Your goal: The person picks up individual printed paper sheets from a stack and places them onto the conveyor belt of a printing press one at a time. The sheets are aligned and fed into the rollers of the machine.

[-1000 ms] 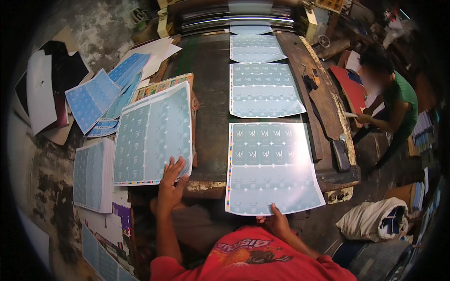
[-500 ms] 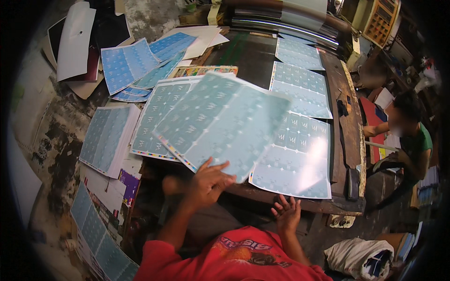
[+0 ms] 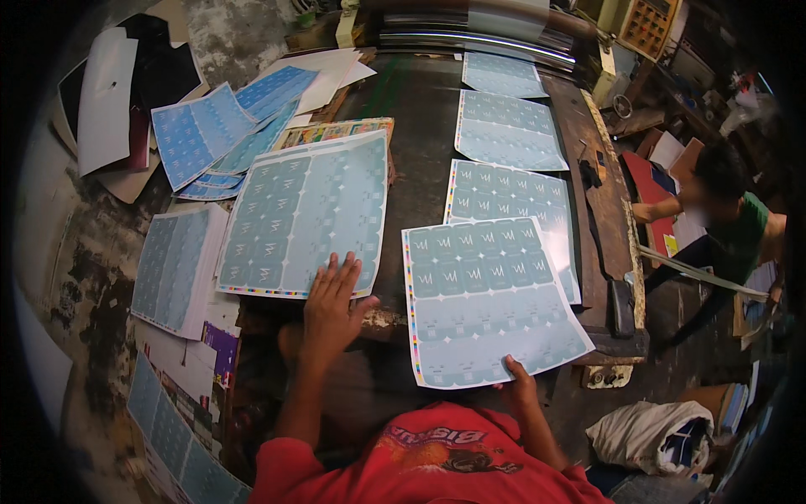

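My right hand [image 3: 519,380] pinches the lower edge of a pale green printed sheet [image 3: 483,307], thumb on top and fingers underneath. This sheet tilts over the front edge of the machine's dark bed and partly covers another printed sheet [image 3: 516,193] lying behind it. My left hand [image 3: 333,307] rests with fingers spread on the lower right corner of a stack of matching sheets [image 3: 311,214]. Along the bed beyond, two more sheets [image 3: 512,126] lie in a line toward the metal rollers [image 3: 478,44].
A thick pile of printed sheets [image 3: 172,260] stands at left, with blue printed sheets [image 3: 201,134] behind it. A dark strap [image 3: 621,307] hangs along the bed's right side. Another person [image 3: 730,218] works at far right. A white sack [image 3: 651,437] lies at lower right.
The sheet my left hand was moving now lies on the left stack, that hand flat on it. My right hand, open before, has taken hold of the nearest sheet and lifted its edge.
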### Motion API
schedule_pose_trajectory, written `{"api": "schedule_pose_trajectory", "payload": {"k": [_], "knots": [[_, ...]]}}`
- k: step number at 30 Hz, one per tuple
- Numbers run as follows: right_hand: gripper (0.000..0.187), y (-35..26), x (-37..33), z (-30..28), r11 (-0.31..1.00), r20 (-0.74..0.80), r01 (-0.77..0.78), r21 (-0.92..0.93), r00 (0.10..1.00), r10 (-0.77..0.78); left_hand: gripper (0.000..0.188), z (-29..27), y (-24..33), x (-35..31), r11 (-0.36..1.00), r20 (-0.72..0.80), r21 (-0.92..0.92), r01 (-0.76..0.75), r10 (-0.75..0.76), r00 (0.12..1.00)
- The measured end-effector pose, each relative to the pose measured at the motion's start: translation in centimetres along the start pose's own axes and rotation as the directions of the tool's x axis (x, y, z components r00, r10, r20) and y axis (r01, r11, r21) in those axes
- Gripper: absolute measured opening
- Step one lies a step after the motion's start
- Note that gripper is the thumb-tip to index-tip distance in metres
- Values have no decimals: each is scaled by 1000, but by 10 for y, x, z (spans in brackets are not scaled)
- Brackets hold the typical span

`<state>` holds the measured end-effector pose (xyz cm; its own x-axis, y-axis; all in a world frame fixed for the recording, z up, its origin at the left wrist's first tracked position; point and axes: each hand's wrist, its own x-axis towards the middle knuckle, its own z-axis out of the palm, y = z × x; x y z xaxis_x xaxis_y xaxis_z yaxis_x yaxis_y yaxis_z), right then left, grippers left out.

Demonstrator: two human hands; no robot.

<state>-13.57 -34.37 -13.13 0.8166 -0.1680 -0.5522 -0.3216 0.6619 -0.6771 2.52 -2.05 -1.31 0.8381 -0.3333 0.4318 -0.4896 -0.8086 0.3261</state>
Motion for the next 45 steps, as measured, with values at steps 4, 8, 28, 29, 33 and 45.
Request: {"api": "schedule_pose_trajectory", "payload": {"k": [4,8,28,29,33,45], "knots": [[37,14,-22,-5,998,-78,-59,-34,995,57,42,19,-24,-11,999,-87,35,1,2,996],[38,32,-42,-19,996,-49,-88,-26,995,87,40,15,-20,-7,999,-70,-42,21,-24,997],[42,42,-58,-18,977,5,-33,-213,999,35,93,143,2,242,984,766,-140,105,41,642],[42,43,-56,-19,990,-22,-31,-139,999,28,100,167,4,257,967,843,-182,176,61,534],[42,49,-38,-27,997,42,8,-72,999,-5,114,255,-25,294,876,844,-51,480,-220,490],[46,12,22,-13,989,36,-65,135,997,61,96,208,-14,320,972,461,-229,56,58,885]]}}
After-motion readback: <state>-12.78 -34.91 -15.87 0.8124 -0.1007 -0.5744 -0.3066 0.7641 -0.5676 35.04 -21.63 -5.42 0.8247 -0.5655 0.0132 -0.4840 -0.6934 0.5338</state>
